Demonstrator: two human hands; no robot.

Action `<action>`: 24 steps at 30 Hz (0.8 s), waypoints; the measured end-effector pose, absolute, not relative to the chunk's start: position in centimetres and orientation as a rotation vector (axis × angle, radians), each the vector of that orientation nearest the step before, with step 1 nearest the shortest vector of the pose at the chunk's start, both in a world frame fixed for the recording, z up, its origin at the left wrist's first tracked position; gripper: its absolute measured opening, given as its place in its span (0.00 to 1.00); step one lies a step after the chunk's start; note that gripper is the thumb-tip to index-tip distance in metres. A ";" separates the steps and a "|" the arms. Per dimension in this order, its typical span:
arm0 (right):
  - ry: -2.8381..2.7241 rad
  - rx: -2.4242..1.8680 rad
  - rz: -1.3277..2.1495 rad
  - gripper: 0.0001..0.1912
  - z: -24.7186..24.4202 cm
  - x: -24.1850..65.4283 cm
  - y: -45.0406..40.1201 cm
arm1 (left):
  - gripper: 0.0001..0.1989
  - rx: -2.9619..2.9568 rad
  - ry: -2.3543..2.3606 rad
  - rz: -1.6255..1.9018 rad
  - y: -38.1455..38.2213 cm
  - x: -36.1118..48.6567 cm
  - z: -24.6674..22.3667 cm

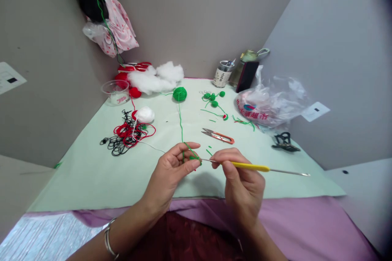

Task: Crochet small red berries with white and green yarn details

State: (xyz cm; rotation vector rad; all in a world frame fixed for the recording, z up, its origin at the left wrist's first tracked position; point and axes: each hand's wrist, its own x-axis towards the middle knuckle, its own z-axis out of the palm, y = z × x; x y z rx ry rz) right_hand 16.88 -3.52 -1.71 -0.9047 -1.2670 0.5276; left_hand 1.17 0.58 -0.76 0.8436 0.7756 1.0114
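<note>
My left hand [174, 169] pinches a small green crochet piece [196, 159] between thumb and fingers, with green yarn looped over the forefinger. That strand runs back to a green yarn ball [179, 94] on the table. In my right hand [241, 179] is a crochet hook with a yellow handle [251, 166], held like a pencil. The hook's thin left tip meets the green piece; its other metal end points right. Orange-handled thread snips [218, 136] lie just beyond my hands, beside short green yarn scraps [209, 152].
On the left are tangled black and red yarn [122, 134], a white yarn ball [145, 114], a clear plastic cup [115, 93] and white stuffing [156, 77]. Small green crocheted balls [214, 103], a pen holder [223, 74], a phone [247, 76], a plastic bag [269, 104] and a black clip [285, 142] stand right.
</note>
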 end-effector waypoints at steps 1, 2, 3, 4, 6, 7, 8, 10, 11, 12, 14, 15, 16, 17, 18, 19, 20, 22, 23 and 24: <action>-1.267 -0.907 0.528 0.12 -1.7 16.9 -3.5 | 0.15 0.859 0.777 1.012 0.6 1.2 -0.8; -1.267 -0.909 0.529 0.12 -1.7 16.9 -3.5 | 0.15 0.875 0.781 1.013 0.6 1.1 -0.9; -1.270 -0.912 0.529 0.12 -1.6 16.9 -3.5 | 0.15 0.892 0.786 1.015 0.6 1.1 -1.0; -1.275 -0.914 0.531 0.12 -1.6 16.9 -3.5 | 0.16 0.912 0.794 1.018 0.6 1.0 -1.1; -1.288 -0.919 0.532 0.12 -1.5 17.0 -3.6 | 0.17 0.955 0.818 1.024 0.5 0.8 -1.2; -1.294 -0.922 0.532 0.12 -1.5 17.0 -3.6 | 0.18 0.978 0.830 1.025 0.5 0.7 -1.2; -1.301 -0.924 0.531 0.12 -1.5 17.0 -3.7 | 0.19 0.999 0.841 1.028 0.5 0.7 -1.2; -1.314 -0.929 0.532 0.11 -1.5 17.1 -3.8 | 0.21 1.036 0.854 1.028 0.5 0.6 -1.1; -1.321 -0.931 0.533 0.11 -1.5 17.1 -3.8 | 0.22 1.051 0.861 1.027 0.5 0.5 -1.0; -1.327 -0.935 0.536 0.11 -1.5 17.2 -3.8 | 0.22 1.065 0.869 1.024 0.5 0.5 -0.9; -1.337 -0.938 0.550 0.11 -1.6 17.3 -3.9 | 0.23 1.086 0.889 1.007 0.5 0.4 -0.8; -1.342 -0.937 0.559 0.10 -1.6 17.3 -3.9 | 0.23 1.096 0.897 0.994 0.5 0.3 -0.7; -1.347 -0.937 0.571 0.10 -1.5 17.4 -3.8 | 0.24 1.105 0.902 0.980 0.5 0.2 -0.7; -1.354 -0.938 0.584 0.10 -1.5 17.5 -3.8 | 0.25 1.115 0.902 0.965 0.6 0.1 -0.7; -1.364 -0.940 0.600 0.10 -1.4 17.6 -3.8 | 0.27 1.126 0.896 0.951 0.6 0.0 -0.7; -1.377 -0.940 0.615 0.10 -1.3 17.8 -3.7 | 0.28 1.136 0.885 0.937 0.7 -0.1 -0.8; -1.390 -0.943 0.631 0.10 -1.2 17.9 -3.7 | 0.30 1.145 0.872 0.923 0.8 -0.3 -0.9; -1.411 -0.946 0.669 0.10 -1.0 18.2 -3.6 | 0.33 1.156 0.845 0.889 1.0 -0.5 -1.1; -1.416 -0.943 0.684 0.10 -0.9 18.2 -3.5 | 0.34 1.158 0.832 0.874 1.0 -0.5 -1.2; -1.412 -0.940 0.694 0.10 -0.9 18.3 -3.5 | 0.35 1.155 0.820 0.863 1.1 -0.5 -1.2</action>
